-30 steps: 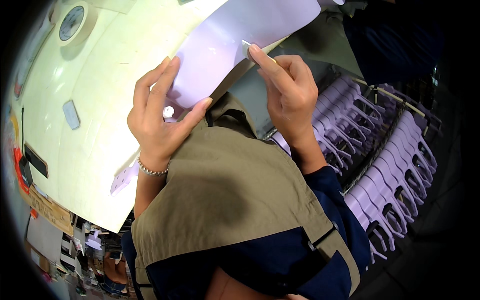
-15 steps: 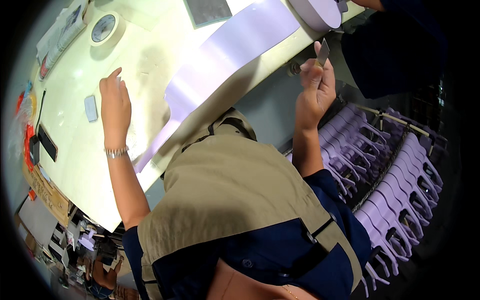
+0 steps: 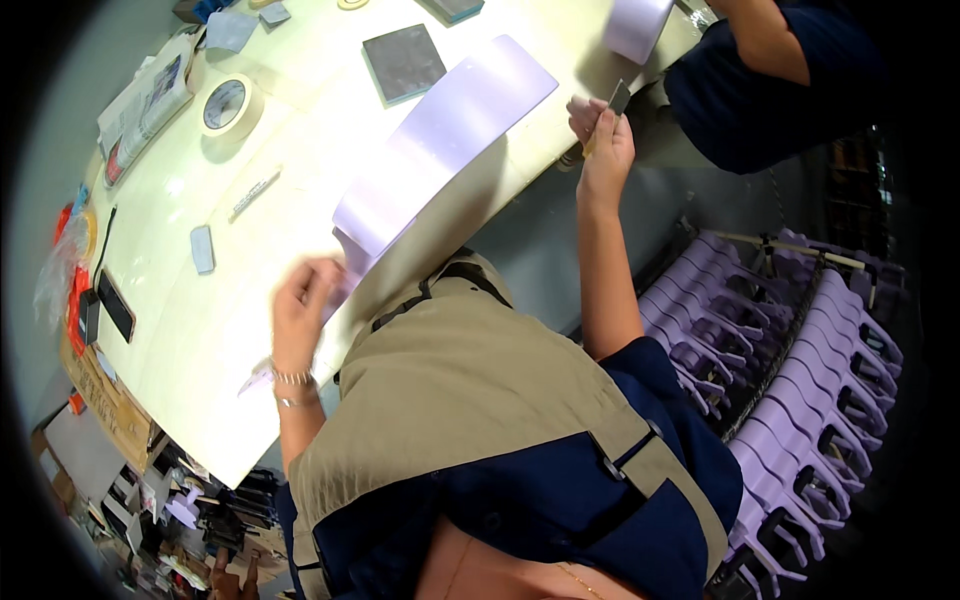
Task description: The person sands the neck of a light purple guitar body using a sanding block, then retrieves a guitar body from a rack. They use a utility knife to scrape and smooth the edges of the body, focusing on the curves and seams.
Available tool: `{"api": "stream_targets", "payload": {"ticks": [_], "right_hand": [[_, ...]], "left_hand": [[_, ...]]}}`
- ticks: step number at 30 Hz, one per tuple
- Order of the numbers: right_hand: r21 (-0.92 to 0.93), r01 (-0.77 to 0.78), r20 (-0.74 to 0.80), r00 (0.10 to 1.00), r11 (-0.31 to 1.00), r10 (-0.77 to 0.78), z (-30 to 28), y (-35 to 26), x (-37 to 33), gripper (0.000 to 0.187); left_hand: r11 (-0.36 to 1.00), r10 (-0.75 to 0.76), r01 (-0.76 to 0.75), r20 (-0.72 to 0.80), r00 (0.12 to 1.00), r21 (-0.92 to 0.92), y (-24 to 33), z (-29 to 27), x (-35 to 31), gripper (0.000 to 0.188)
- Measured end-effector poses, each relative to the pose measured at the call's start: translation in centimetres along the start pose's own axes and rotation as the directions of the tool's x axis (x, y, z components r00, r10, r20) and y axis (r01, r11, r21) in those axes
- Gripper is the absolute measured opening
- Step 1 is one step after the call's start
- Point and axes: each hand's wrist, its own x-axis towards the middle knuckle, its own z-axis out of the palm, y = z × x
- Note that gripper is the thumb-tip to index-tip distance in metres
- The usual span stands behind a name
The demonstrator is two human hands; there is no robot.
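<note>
A glossy lavender guitar body (image 3: 445,145), as its curved outline suggests, rests along the table's near edge with its broad side band facing me. My left hand (image 3: 300,305), smeared a little by motion, has its fingers curled around the narrow end of that body. Part of the narrow end is hidden behind the hand and wrist. Beyond the table's edge, to the right of the body, my right hand (image 3: 605,150) pinches a flat grey metal blade (image 3: 620,97) that points upward. Something yellowish shows between its fingers.
On the pale table (image 3: 180,360) lie a masking tape roll (image 3: 246,122), a marker (image 3: 254,195), a grey block (image 3: 202,248), a phone (image 3: 116,305) and a dark square pad (image 3: 404,62). A co-worker's arm (image 3: 770,40) is far right. Lavender bodies hang on a rack (image 3: 790,400).
My left hand has come down and right from over the table onto the body's narrow end. The lavender body has shifted and turned. My right hand, still with the blade, has moved slightly left.
</note>
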Motion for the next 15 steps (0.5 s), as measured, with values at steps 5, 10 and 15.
{"api": "stream_targets", "payload": {"ticks": [5,10,15], "right_hand": [[0.098,-0.187,0.076,0.981,0.978,0.180,2.3,4.1,4.0,0.031],[0.128,-0.195,0.136,0.975,0.972,0.177,2.7,6.9,4.6,0.031],[0.149,-0.230,0.312,0.934,0.962,0.175,7.4,2.3,-1.0,0.030]], "left_hand": [[-0.029,-0.430,0.412,0.383,0.818,-0.911,-4.2,2.6,-4.2,0.054],[-0.186,-0.561,-0.013,0.096,0.822,-0.982,-7.8,3.2,-1.6,0.042],[-0.026,-0.643,-0.349,-0.252,0.723,-0.937,-9.8,-1.4,-3.4,0.030]]}}
